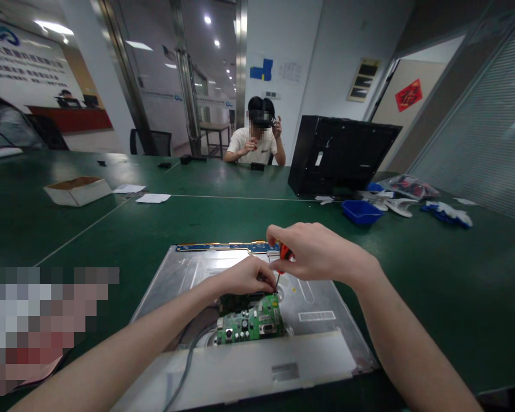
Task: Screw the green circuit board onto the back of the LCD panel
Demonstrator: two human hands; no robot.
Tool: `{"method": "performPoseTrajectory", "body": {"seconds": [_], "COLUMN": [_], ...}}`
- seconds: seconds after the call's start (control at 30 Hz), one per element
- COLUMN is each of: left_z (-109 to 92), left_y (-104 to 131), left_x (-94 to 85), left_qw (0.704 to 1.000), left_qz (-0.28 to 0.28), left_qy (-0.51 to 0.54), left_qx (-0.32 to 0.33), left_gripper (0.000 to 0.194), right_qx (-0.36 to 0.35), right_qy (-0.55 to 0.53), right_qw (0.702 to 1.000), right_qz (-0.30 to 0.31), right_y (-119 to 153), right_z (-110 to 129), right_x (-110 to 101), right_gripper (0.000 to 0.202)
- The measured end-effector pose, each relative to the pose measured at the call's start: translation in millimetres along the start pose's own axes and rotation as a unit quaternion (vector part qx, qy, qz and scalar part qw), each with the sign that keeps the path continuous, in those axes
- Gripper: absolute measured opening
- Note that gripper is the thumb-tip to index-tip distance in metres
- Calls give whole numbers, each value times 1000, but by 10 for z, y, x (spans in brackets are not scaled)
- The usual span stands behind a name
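Observation:
A silver metal panel (321,332) lies flat on the green table, with a green circuit board (251,323) on it. My right hand (313,249) is closed around the red and black handle of a screwdriver (285,252). Its shaft points down to the board's far right corner. Close by, my left hand (255,276) has its fingers bent together at that same corner, beside the screwdriver tip. Whatever those fingertips pinch is too small or hidden. A grey cable (189,357) runs from the board toward the panel's near edge. Along the far edge sits a narrow blue circuit strip (217,247).
A black monitor casing (343,154) stands at the back right, near a blue tray (363,212) and gloves (446,213). An open cardboard box (78,191) and papers (153,198) lie at the left. Across the table (223,214) sits a person (257,140) wearing a headset.

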State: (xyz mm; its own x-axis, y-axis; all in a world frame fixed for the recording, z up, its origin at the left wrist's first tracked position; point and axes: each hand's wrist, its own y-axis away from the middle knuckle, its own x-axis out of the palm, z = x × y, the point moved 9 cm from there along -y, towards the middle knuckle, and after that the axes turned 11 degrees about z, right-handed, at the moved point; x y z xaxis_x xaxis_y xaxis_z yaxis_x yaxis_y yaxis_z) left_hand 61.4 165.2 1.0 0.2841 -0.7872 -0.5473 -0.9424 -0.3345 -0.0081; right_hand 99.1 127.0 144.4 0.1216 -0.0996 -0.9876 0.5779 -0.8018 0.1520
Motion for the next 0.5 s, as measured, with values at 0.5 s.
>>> {"method": "performPoseTrajectory", "body": {"seconds": [0.5], "left_z": [-9], "left_y": [3], "left_x": [-11], "left_qw": [1000], "left_qz": [-7], "left_qy": [-22], "left_qx": [5], "left_gripper": [9], "right_qx": [8], "right_qy": [7], "right_qw": [1000], "right_qz": [-10], "right_y": [-39], "right_z": [-22], "right_x": [9], "right_gripper": [24]}}
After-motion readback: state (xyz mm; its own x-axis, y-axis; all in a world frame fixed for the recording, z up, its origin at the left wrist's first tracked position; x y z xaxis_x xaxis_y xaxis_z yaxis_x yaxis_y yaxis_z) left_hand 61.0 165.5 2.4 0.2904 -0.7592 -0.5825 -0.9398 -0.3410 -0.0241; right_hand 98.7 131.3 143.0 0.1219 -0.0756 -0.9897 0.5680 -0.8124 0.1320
